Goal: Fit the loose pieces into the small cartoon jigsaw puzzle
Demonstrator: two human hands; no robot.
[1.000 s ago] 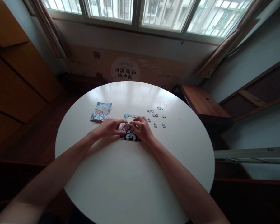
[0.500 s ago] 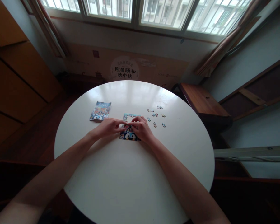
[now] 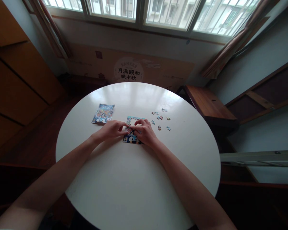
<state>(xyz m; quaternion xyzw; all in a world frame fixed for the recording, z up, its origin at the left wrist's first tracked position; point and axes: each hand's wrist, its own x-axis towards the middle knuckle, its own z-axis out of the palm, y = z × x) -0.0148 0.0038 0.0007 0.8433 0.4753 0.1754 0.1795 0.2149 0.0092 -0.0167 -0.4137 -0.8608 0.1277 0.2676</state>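
Note:
A partly assembled jigsaw puzzle (image 3: 133,139) with a dark blue cartoon face along its near edge lies on the white round table (image 3: 134,179). My left hand (image 3: 112,129) reaches its left side, thumb and forefinger apart and their tips on the puzzle. From the right, my right hand (image 3: 145,131) covers part of the picture. Its thumb and forefinger come close together over the middle, and whatever is between them is too small to make out. Several loose puzzle pieces (image 3: 159,118) are scattered right of the puzzle.
A colourful printed packet (image 3: 103,113) lies at the left of the table, beyond my left hand. A wooden side table (image 3: 206,102) stands past the right edge. Barred windows and a wall banner (image 3: 156,68) are behind.
My fingers have shifted slightly over the middle of the puzzle, the right forefinger stretching a little further left. The loose pieces and the packet lie where they were.

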